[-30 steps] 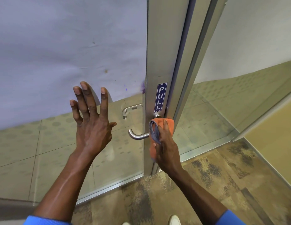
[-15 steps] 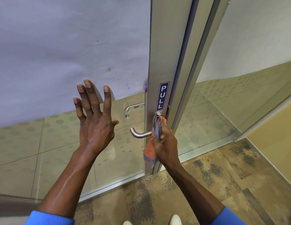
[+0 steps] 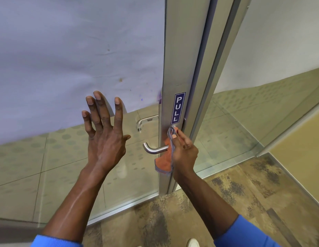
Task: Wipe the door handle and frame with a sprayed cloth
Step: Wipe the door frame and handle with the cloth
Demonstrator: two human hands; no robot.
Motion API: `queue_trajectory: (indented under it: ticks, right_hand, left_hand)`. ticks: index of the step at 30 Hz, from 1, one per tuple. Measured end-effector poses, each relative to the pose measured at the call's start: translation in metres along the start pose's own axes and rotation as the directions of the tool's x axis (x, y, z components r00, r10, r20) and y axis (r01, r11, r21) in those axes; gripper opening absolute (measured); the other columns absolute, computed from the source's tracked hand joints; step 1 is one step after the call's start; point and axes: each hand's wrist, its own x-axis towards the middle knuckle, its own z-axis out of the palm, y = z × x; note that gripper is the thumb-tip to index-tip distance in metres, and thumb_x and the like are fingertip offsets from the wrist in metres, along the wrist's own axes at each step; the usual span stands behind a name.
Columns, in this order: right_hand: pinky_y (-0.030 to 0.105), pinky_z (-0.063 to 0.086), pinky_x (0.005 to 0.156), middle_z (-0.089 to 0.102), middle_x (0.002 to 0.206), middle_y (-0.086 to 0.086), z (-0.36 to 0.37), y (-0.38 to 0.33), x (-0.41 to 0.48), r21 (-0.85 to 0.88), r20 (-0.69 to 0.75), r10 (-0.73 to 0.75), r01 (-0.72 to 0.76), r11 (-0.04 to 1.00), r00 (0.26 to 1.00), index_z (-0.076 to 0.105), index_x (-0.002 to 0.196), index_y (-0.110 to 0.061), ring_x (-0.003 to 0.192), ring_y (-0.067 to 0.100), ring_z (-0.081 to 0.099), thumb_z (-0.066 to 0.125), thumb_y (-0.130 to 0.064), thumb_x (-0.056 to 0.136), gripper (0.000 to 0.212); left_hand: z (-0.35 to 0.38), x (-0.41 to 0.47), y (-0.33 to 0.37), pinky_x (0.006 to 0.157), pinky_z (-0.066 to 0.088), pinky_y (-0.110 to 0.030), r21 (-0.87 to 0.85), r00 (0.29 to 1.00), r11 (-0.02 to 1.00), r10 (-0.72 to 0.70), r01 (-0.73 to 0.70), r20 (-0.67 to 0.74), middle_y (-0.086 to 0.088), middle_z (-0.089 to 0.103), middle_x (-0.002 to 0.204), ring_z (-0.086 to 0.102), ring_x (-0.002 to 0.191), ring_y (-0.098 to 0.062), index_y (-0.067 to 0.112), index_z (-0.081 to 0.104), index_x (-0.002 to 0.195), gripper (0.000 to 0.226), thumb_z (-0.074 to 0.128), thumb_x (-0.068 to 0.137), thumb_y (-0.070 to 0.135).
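A glass door has a brushed metal frame (image 3: 182,56) with a blue "PULL" sign (image 3: 178,108). A curved metal lever handle (image 3: 152,149) sticks out to the left of the frame. My right hand (image 3: 184,154) grips an orange cloth with a grey edge (image 3: 165,160), pressing it against the frame at the root of the handle, just under the sign. My left hand (image 3: 103,136) is held flat with fingers spread against the glass pane, left of the handle, and holds nothing.
A second lever handle (image 3: 145,121) shows through the glass on the far side. White paper (image 3: 75,56) covers the upper pane. Another glass panel (image 3: 262,113) stands to the right of the frame. Brown patterned carpet (image 3: 217,202) lies underfoot, with my shoe tip (image 3: 193,242) at the bottom.
My right hand has turned the cloth from spread flat on the frame to bunched at the handle's root, with its lower end now hanging. The left hand stays on the glass.
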Motion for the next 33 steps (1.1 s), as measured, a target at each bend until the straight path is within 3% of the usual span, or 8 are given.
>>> queue_trajectory:
  ticks: [4,7,11,19,23,28,30,33]
  right_hand:
    - [0.022,0.062,0.063,0.078,0.1,-0.002,0.006,-0.004,0.006,0.014,-0.099,0.116,-0.115,0.993,0.988,0.067,0.104,-0.024,0.091,0.02,0.077,0.081,-0.036,0.094,0.021]
    - [0.041,0.065,0.071,0.081,0.089,0.012,0.003,-0.008,0.016,-0.055,-0.062,0.229,-0.233,0.971,0.971,0.077,0.098,-0.007,0.082,0.032,0.078,0.077,-0.046,0.096,0.039]
    - [0.044,0.064,0.075,0.08,0.096,0.013,-0.01,-0.016,0.023,-0.02,0.052,0.434,-0.434,0.901,0.899,0.078,0.102,-0.009,0.085,0.031,0.077,0.077,-0.052,0.094,0.043]
    - [0.031,0.053,0.064,0.076,0.087,0.011,-0.003,-0.012,-0.006,-0.134,0.0,0.324,-0.321,0.938,0.946,0.072,0.084,-0.016,0.078,0.025,0.072,0.069,-0.045,0.101,0.034]
    - [0.04,0.064,0.078,0.081,0.094,0.013,-0.005,-0.011,-0.007,-0.108,0.016,0.368,-0.364,0.925,0.93,0.077,0.1,-0.007,0.088,0.032,0.078,0.07,-0.045,0.101,0.038]
    - [0.05,0.058,0.099,0.076,0.11,0.018,-0.006,-0.032,0.025,-0.121,-0.022,0.375,-0.375,0.919,0.927,0.072,0.103,-0.006,0.096,0.032,0.071,0.075,-0.043,0.098,0.037]
    - [0.05,0.056,0.095,0.076,0.107,0.013,-0.005,-0.029,0.02,-0.172,-0.019,0.36,-0.358,0.918,0.933,0.073,0.115,-0.003,0.094,0.03,0.071,0.076,-0.045,0.097,0.045]
    - [0.044,0.06,0.085,0.079,0.102,0.011,-0.004,-0.012,-0.001,-0.144,-0.031,0.37,-0.37,0.918,0.929,0.075,0.114,-0.004,0.091,0.03,0.074,0.074,-0.046,0.097,0.045]
  left_hand:
    - [-0.002,-0.001,0.0,0.133,-0.031,-0.052,0.014,1.0,1.0,0.006,-0.006,0.004,-0.021,-0.052,0.171,-0.05,0.16,-0.041,0.015,-0.022,0.177,0.159,0.102,0.079,0.033]
    - [-0.002,-0.001,0.0,0.133,-0.031,-0.053,0.023,1.0,1.0,0.011,-0.012,0.009,-0.022,-0.052,0.171,-0.05,0.161,-0.04,0.015,-0.022,0.177,0.159,0.101,0.079,0.034]
    - [-0.001,-0.001,0.0,0.134,-0.03,-0.054,0.038,1.0,0.999,0.007,-0.008,0.011,-0.024,-0.05,0.171,-0.048,0.161,-0.042,0.014,-0.02,0.178,0.16,0.102,0.077,0.037]
    - [0.0,-0.001,-0.001,0.133,-0.031,-0.053,0.029,1.0,1.0,0.004,-0.004,-0.002,-0.023,-0.05,0.172,-0.049,0.161,-0.041,0.014,-0.019,0.178,0.16,0.103,0.076,0.034]
    - [0.003,-0.001,-0.002,0.133,-0.031,-0.054,0.032,1.0,0.999,0.011,-0.011,-0.02,-0.024,-0.048,0.173,-0.048,0.162,-0.041,0.013,-0.016,0.178,0.16,0.104,0.074,0.034]
    - [0.004,-0.001,-0.003,0.133,-0.03,-0.055,0.033,1.0,0.999,0.016,-0.015,-0.018,-0.024,-0.047,0.174,-0.046,0.163,-0.042,0.013,-0.017,0.178,0.161,0.103,0.074,0.036]
    - [0.005,-0.001,-0.003,0.134,-0.03,-0.055,0.031,1.0,0.999,0.016,-0.015,-0.027,-0.024,-0.047,0.174,-0.046,0.163,-0.042,0.013,-0.017,0.178,0.161,0.103,0.074,0.035]
    - [0.006,-0.001,-0.003,0.134,-0.03,-0.055,0.03,0.999,0.999,0.02,-0.019,-0.037,-0.024,-0.047,0.174,-0.046,0.163,-0.043,0.013,-0.017,0.178,0.162,0.104,0.073,0.034]
